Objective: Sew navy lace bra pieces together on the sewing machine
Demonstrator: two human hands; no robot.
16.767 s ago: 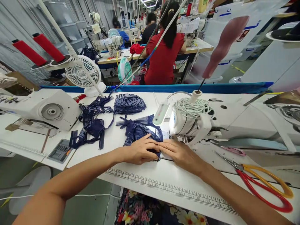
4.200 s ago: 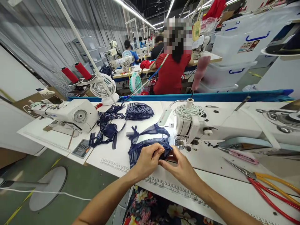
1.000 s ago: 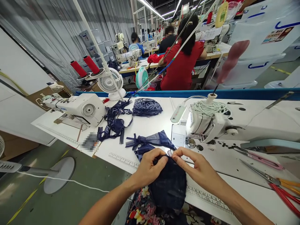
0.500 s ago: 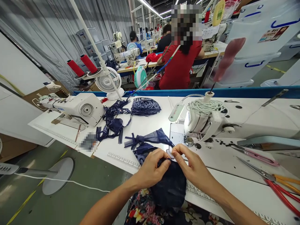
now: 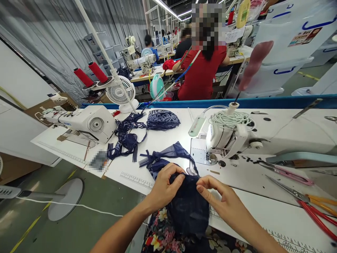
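Observation:
A navy bra (image 5: 188, 214) of sheer fabric hangs over the table's front edge onto my lap, above a floral garment. My left hand (image 5: 168, 184) pinches the upper edge of its dark cup between thumb and fingers. At the right end of that edge, my right hand (image 5: 217, 195) closes thumb and fingertips on the fabric. Behind my hands, the bra's patterned part, strap and knotted ends (image 5: 152, 158) lie on the white table. A pale curved piece shows beside the strap, partly covered. Just beyond is the metal plate of a sewing machine (image 5: 223, 140).
Red-handled scissors (image 5: 305, 200) and pink-handled tweezers (image 5: 292, 174) lie at right. More navy bras (image 5: 129, 137) and a stack of patterned cups (image 5: 163, 119) lie further back. A second sewing machine (image 5: 89, 123) and a white fan (image 5: 121, 91) stand left. A person in red (image 5: 197, 77) sits ahead.
My right hand has moved slightly down and away from my left, along the cup's edge. The edge between them is now spread out, and the strap lies looser behind it.

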